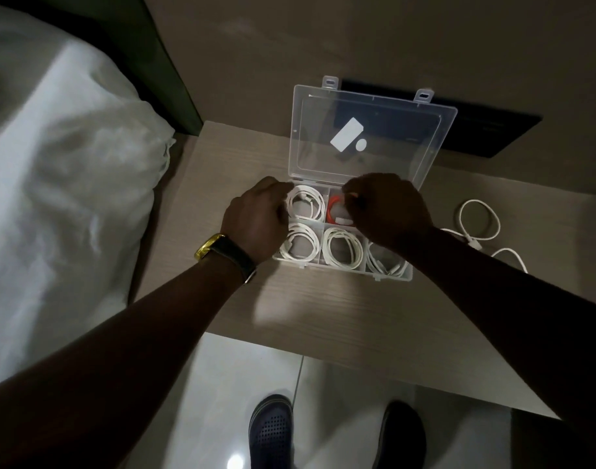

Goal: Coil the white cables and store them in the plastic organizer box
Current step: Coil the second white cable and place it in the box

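Note:
A clear plastic organizer box (396, 278) stands open on the wooden table, its lid (371, 137) leaning back. Coiled white cables fill the far-left (306, 204), near-left (298, 244), near-middle (343, 252) and near-right (384, 264) compartments. An orange cable (333, 209) lies coiled in the far-middle compartment. My left hand (256, 221) rests curled against the box's left side. My right hand (387, 208) hovers over the far compartments, fingers pinched at the orange cable. What lies under that hand is hidden. A loose white cable (479, 221) lies on the table to the right.
A bed with white bedding (63, 164) lies along the left of the wooden table (323, 309). A dark panel (486, 130) sits on the wall behind the box. My two dark shoes (272, 431) stand on the pale tiled floor below the table's edge.

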Action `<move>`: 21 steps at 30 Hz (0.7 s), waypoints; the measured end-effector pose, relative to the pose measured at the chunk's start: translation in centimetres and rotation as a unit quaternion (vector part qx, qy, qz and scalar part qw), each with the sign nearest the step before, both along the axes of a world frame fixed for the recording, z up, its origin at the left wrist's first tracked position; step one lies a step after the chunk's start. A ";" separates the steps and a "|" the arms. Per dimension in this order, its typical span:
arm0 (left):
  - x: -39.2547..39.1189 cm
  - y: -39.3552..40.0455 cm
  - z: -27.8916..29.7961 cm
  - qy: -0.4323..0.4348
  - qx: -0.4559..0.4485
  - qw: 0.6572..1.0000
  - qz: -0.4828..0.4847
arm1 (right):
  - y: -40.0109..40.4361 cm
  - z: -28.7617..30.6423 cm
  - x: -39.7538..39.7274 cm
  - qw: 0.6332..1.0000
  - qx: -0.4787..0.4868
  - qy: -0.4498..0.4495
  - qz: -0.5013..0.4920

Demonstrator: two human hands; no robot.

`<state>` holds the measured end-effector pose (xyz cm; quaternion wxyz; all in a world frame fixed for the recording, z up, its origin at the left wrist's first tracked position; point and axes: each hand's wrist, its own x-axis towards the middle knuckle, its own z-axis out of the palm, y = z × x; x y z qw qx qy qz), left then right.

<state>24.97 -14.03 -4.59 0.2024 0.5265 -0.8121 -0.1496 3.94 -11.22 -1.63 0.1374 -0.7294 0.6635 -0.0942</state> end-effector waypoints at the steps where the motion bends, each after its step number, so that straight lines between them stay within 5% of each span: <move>1: 0.1 0.3 0.4 0.027 -0.009 0.999 0.019 | 0.9 0.5 -1.1 0.999 -0.012 -0.020 -0.027; 8: -0.3 6.0 2.5 0.159 0.039 0.984 0.074 | 8.9 0.6 -13.7 0.963 0.080 0.032 -0.256; 15: -7.4 11.4 3.6 0.284 0.149 0.945 0.059 | 10.2 -2.4 -16.6 0.953 0.058 0.019 -0.296; 21: -12.4 13.9 3.5 0.290 0.210 0.933 0.013 | 7.8 -4.4 -16.7 0.951 0.083 0.046 -0.296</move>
